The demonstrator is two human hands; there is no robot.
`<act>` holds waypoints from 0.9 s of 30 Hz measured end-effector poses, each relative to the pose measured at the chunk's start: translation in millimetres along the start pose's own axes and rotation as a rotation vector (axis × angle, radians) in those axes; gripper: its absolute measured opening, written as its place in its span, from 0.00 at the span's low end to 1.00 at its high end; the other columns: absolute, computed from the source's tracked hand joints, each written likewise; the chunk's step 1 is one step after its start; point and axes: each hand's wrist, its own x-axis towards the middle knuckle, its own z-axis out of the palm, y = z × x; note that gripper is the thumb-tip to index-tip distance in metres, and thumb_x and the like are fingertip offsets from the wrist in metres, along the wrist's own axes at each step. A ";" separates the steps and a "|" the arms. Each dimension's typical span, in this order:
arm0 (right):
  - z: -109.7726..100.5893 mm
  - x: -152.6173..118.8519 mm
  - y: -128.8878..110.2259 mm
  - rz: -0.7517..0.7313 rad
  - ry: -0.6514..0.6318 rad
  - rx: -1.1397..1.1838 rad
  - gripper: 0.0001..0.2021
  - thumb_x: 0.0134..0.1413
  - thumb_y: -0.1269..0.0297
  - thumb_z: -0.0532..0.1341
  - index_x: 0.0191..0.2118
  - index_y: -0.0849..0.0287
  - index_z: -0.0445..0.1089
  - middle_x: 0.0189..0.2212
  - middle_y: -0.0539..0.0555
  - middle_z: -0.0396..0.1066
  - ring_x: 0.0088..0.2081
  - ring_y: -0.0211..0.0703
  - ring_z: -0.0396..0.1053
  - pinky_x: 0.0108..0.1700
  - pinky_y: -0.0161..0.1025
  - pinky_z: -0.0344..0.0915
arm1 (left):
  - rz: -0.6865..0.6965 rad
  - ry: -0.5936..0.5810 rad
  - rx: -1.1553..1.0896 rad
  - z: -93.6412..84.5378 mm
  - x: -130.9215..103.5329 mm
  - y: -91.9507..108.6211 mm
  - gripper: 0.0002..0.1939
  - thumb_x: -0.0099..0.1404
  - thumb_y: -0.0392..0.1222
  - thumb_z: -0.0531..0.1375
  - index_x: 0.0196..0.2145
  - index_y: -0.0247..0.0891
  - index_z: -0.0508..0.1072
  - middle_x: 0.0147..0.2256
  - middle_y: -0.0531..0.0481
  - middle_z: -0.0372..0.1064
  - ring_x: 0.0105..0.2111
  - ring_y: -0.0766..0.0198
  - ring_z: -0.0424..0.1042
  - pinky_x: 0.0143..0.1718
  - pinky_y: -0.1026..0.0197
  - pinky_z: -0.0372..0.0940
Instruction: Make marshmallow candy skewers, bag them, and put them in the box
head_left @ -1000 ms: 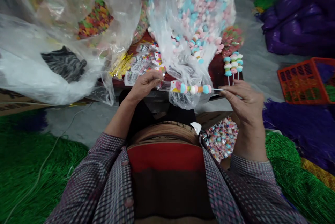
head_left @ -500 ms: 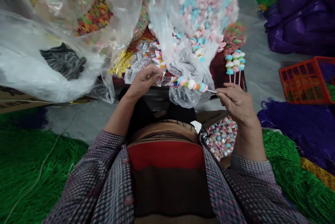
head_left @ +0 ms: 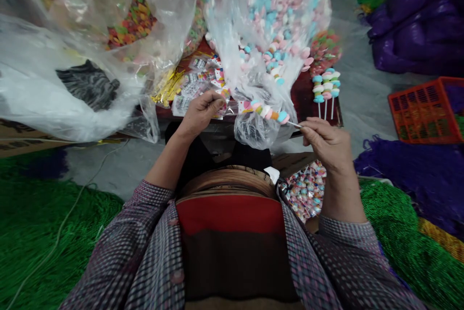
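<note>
My right hand (head_left: 328,143) pinches the white stick of a candy skewer (head_left: 266,111) strung with pink, blue, white and orange sweets. My left hand (head_left: 201,111) grips the end of a small clear printed sleeve (head_left: 232,106), and the skewer's tip sits at the sleeve's mouth. Both hands hover over the near edge of a dark red table (head_left: 302,99). Three more finished skewers (head_left: 325,88) lie on the table just beyond my right hand.
A big clear bag of pastel sweets (head_left: 275,15) stands behind the skewer, a bag of mixed coloured sweets (head_left: 132,22) at left. Loose sleeves (head_left: 197,85) and gold ties (head_left: 168,87) lie on the table. A box of wrapped skewers (head_left: 306,191) sits below right; an orange crate (head_left: 426,109) far right.
The skewer has slid left and tilted, its tip now higher and closer to my left hand. My right hand has moved left and slightly down with it.
</note>
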 end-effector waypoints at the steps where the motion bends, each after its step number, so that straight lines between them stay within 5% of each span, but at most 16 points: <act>1: 0.0 -0.2 1.2 -0.015 -0.012 0.003 0.09 0.62 0.52 0.65 0.38 0.47 0.82 0.15 0.45 0.66 0.33 0.47 0.75 0.55 0.54 0.73 | 0.005 0.003 0.008 -0.3 0.5 0.9 0.23 0.66 0.64 0.63 0.30 0.41 0.75 0.28 0.52 0.70 0.30 0.66 0.67 0.35 0.61 0.65; 13: 5.2 -0.3 -0.6 -0.068 -0.040 -0.061 0.09 0.65 0.55 0.62 0.36 0.48 0.78 0.18 0.45 0.67 0.31 0.45 0.74 0.56 0.54 0.72 | -0.002 0.027 0.055 3.8 -2.2 -2.1 0.24 0.66 0.66 0.61 0.30 0.41 0.74 0.26 0.53 0.69 0.28 0.67 0.65 0.33 0.60 0.62; 20: 13.5 -3.8 -11.9 0.151 -0.042 0.120 0.08 0.63 0.56 0.63 0.40 0.51 0.78 0.25 0.48 0.78 0.28 0.40 0.75 0.35 0.40 0.73 | -0.033 0.107 0.003 4.1 -3.4 -3.4 0.21 0.67 0.63 0.63 0.31 0.42 0.75 0.27 0.54 0.67 0.29 0.67 0.64 0.34 0.60 0.63; 27: 14.4 1.9 -9.9 0.174 -0.088 0.176 0.07 0.58 0.56 0.67 0.37 0.52 0.80 0.27 0.49 0.79 0.29 0.39 0.75 0.34 0.39 0.72 | -0.031 0.119 -0.022 3.1 -4.4 -6.2 0.20 0.65 0.63 0.64 0.34 0.43 0.78 0.31 0.53 0.72 0.32 0.66 0.69 0.38 0.60 0.66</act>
